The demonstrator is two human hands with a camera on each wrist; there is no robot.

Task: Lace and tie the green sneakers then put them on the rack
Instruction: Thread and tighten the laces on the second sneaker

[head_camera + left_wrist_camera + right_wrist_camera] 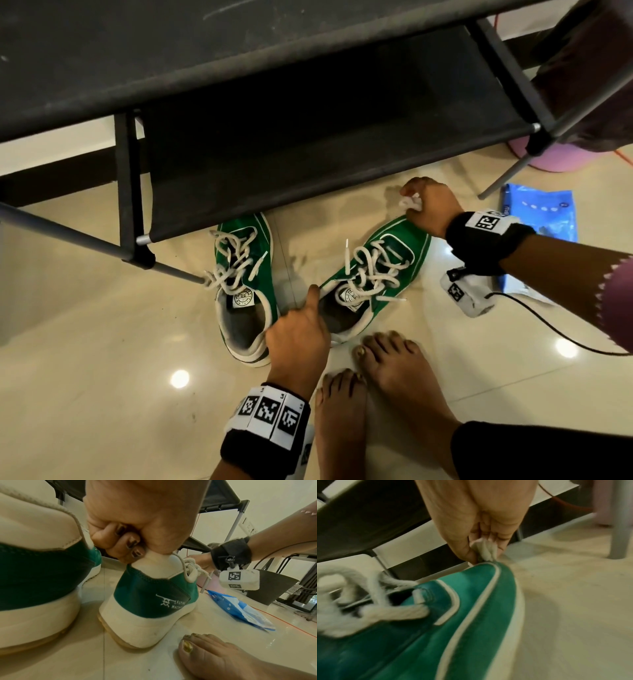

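Two bare feet [376, 377] stand on the floor [102, 377]. The left hand [298, 337] grips the heel of one green sneaker [373, 274]. The other sneaker [245, 291] sits just beside it. Farther off, the right hand [428, 205] pinches a bunched lace [409, 202] by the toe, near the rack [308, 137].

A home — glossy tiled floor [102, 359], black fabric shoe rack [308, 144], bare feet [387, 377].

Blue plastic bag [544, 212] on tiled floor [102, 359], pink mat [555, 157] behind, w/ dark bin [269, 588].
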